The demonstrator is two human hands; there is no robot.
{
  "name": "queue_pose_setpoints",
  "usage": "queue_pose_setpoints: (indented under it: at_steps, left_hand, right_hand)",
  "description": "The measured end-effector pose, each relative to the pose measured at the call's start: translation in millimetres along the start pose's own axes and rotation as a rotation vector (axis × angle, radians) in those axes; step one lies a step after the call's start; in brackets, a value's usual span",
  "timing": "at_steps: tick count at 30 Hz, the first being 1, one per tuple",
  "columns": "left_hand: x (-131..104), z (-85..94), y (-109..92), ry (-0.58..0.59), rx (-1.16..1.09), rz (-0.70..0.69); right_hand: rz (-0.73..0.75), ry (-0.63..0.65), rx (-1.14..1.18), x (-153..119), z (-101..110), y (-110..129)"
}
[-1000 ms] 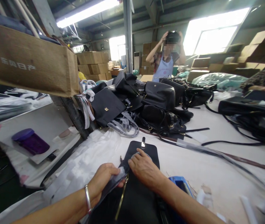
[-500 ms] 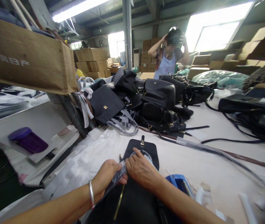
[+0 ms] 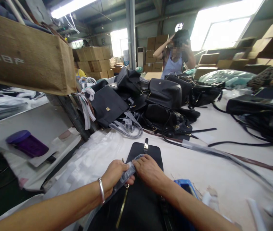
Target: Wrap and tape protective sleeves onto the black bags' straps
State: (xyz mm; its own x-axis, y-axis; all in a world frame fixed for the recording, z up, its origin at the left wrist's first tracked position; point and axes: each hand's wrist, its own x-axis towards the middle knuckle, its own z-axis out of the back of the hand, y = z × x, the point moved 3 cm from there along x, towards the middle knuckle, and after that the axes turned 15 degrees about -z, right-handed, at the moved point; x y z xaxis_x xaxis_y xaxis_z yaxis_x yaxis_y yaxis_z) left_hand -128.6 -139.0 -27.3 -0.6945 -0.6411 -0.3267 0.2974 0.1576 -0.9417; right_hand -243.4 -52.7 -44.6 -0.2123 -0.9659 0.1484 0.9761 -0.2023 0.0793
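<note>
Two hands share one grip on one plastic-wrapped strap (image 3: pixel 128 173): the left hand (image 3: pixel 115 175) closes thumb and fingers around it, and the right hand (image 3: pixel 149 171) holds its upper end with bent fingers, the two hands nearly meeting. One silver bracelet (image 3: pixel 101 190) circles the left wrist. Directly under the grip lies one black bag (image 3: pixel 142 205); one gold zipper (image 3: pixel 122 208) runs down it just below the left hand, and one metal clasp (image 3: pixel 146 146) sits at its top edge, a little beyond the right hand. Where the strap's ends join is hidden. To the right of the grip, beside the right forearm, is one blue object (image 3: pixel 186 183), partly covered. Left of the grip, white wrapping (image 3: pixel 85 163) spreads over the table (image 3: pixel 199 170), and well apart on that side stands one purple container (image 3: pixel 30 143). Beyond the grip is a heap of black bags (image 3: pixel 165 93), at least four, overlapping too much for an exact count; one at its left shows a single gold fitting (image 3: pixel 107 109). Farther off is one person in a pale apron (image 3: pixel 172 67), both arms raised to the head. One large brown bag (image 3: pixel 28 57) hangs over the far left.
</note>
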Motion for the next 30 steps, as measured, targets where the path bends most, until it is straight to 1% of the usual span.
queue_pose_setpoints:
  at_steps: [3,6,10,12,15,17,22,25,28,30]
  left_hand:
    - [2.1,-1.6,1.3,0.003,0.004,0.021]
    - [3.5,-3.7,0.3,0.000,0.006,0.046]
    - [7.5,-7.4,3.0,0.033,0.007,0.072]
    - [10.3,-8.1,7.2,0.042,0.016,0.095]
    - [14.6,-7.4,13.3,0.041,0.039,0.138]
    - [17.0,-6.9,15.6,0.043,0.055,0.155]
    - [19.5,-9.7,18.0,0.073,0.079,0.184]
    - [21.1,-12.6,19.8,0.082,0.080,0.217]
    - [25.3,-13.7,23.8,0.126,0.048,0.283]
    - [29.7,-12.1,28.8,0.191,0.006,0.341]
  right_hand:
    - [-0.061,0.027,0.061,1.4,-3.3,-10.4]
    - [-0.010,0.054,0.069,2.3,-6.4,-9.1]
    - [0.069,0.009,0.022,0.6,-8.4,-2.1]
    - [0.046,0.011,0.035,0.2,-11.2,-3.5]
    - [-0.032,0.022,0.076,1.0,-16.5,-8.9]
    - [-0.046,0.021,0.079,1.1,-18.6,-10.2]
    - [0.026,-0.007,0.065,-0.8,-18.9,-4.0]
    - [0.037,-0.012,0.053,-0.8,-22.7,-2.3]
    - [0.028,0.047,0.050,-3.5,-24.3,-3.5]
    - [0.017,0.050,0.066,-10.0,-15.0,-3.2]
